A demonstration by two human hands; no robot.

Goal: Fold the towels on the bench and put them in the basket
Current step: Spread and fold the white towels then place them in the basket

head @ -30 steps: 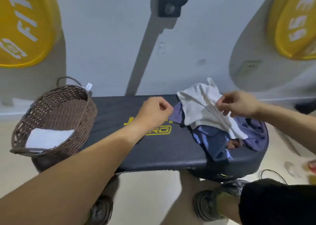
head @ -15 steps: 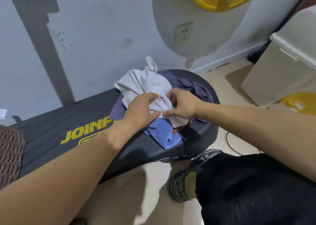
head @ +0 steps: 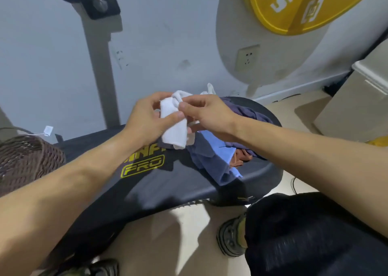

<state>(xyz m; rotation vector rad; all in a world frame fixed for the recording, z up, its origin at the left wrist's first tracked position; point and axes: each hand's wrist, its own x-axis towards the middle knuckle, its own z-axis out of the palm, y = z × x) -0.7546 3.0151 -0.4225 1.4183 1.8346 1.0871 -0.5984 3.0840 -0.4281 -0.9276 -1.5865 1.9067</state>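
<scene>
White towel (head: 174, 129) above "PRO" bench (head: 189, 183)

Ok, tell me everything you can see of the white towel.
The white towel is plain soft cloth, bunched and partly rolled, with no print showing. It is lifted above the bench, over the pile of blue and purple cloth. The left hand grips its side with the thumb across the front; the right hand pinches its upper edge. The lower end hangs down towards the pile. A loose white corner sticks up behind the right hand. It is not yet folded flat.
</scene>
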